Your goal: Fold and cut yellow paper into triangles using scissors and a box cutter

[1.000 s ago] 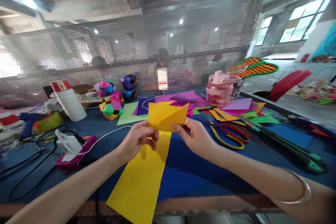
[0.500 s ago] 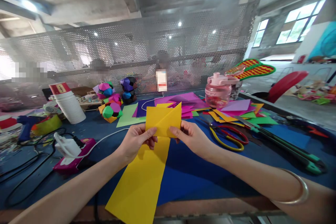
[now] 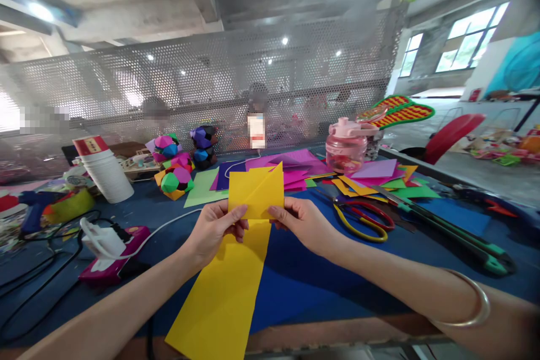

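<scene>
Currently folded yellow paper [image 3: 256, 191] held up over counter [image 3: 139, 202], near the middle, diagonal edge across its front, one corner pointing up. Left hand [image 3: 217, 229] grasps its lower left corner, thumb in front, other fingers curled behind. Right hand [image 3: 304, 222] same at lower right corner, fingers pinched on the paper. Bracelet [image 3: 481, 306] on right forearm.

Below the hands: long yellow strip [image 3: 223, 292], lying on counter, near end past the front edge. Blue sheet [image 3: 291, 287] just beside it, to the right. Behind folded paper: pink and purple sheets [image 3: 301, 160], light green sheet [image 3: 202, 188] to the left, phone [image 3: 256, 131] upright with white cable.

Right side: scissors [image 3: 365, 219], red and yellow handles, green-black long-handled tool [image 3: 455, 233], loose colored paper pieces, pink bottle [image 3: 346, 149]. Left side: multicolored paper balls [image 3: 177, 180], dark blue-black ones [image 3: 205, 146] beside them, stack of paper cups [image 3: 105, 174] tilted, magenta power strip [image 3: 113, 259] with white plug in it, blue glue gun [image 3: 31, 208]. Perforated metal panel [image 3: 198, 79] behind everything.
</scene>
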Motion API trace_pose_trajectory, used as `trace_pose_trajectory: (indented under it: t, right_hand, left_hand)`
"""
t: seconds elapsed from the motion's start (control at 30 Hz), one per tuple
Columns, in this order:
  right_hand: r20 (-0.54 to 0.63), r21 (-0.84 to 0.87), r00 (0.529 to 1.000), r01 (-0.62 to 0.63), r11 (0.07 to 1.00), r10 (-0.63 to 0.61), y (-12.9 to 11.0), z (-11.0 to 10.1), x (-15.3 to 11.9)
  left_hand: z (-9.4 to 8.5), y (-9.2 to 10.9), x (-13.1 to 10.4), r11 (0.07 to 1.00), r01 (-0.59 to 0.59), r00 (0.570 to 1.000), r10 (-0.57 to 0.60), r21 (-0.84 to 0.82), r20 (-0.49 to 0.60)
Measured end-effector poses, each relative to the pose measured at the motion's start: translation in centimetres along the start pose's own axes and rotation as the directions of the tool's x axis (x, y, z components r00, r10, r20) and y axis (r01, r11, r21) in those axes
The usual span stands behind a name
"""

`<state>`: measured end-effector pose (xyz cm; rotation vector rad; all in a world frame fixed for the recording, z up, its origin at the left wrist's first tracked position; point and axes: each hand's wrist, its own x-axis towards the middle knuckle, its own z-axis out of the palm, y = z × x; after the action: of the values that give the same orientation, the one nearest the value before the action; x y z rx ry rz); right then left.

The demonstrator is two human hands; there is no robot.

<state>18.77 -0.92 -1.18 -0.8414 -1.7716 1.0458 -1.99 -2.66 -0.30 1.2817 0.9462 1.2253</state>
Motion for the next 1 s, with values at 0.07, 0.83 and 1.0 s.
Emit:
trace_pose_trajectory:
  t: [0.07, 0.83, 1.0]
  right_hand:
    - [0.004, -0.005, 1.000, 0.020, 1.000, -0.020, -0.2, 0.1, -0.1]
    - [-0.270, 0.213, 0.963, 0.073, 0.974, -0.014, -0.1, -0.5, 0.4]
    - [-0.264, 0.184, 0.964, 0.073, 0.980, -0.022, 0.1, -0.5, 0.5]
  left_hand:
    - [0.0, 0.0, 0.0, 1.000, 0.006, 1.000, -0.006, 0.000, -0.002]
    - [0.2, -0.6, -0.5, 0.993, 0.047, 0.997, -0.054, 0.111, 0.061]
    - [0.3, -0.7, -0.5, 0.990, 0.065, 0.995, -0.073, 0.122, 0.066]
